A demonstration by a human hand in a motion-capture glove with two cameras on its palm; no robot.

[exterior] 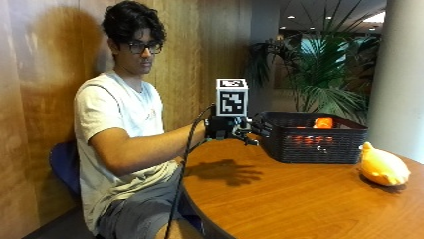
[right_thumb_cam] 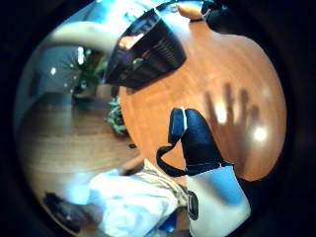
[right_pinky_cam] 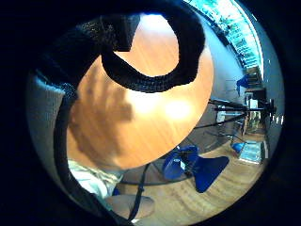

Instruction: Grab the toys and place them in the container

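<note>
My gloved right hand (exterior: 232, 128) hovers above the round wooden table (exterior: 298, 199), just beside the near wall of the black basket (exterior: 295, 149). Its fingers are spread and hold nothing; the shadow on the table (right_thumb_cam: 232, 113) shows them apart. An orange toy (exterior: 323, 122) lies inside the basket. A yellow-orange plush toy (exterior: 383, 168) sits on the table past the basket's far side. In the thumb side palm view the basket (right_thumb_cam: 148, 49) and the plush toy (right_thumb_cam: 189, 11) lie beyond the gloved thumb (right_thumb_cam: 195, 138). The little finger side palm view shows only bare tabletop (right_pinky_cam: 155, 122).
A wooden wall stands behind the seated person. A large potted palm (exterior: 318, 74) and a pale column (exterior: 401, 74) stand behind the basket. Blue chairs (right_pinky_cam: 188, 165) stand on the floor beside the table. The table's edge (exterior: 199, 214) curves close to the person's lap.
</note>
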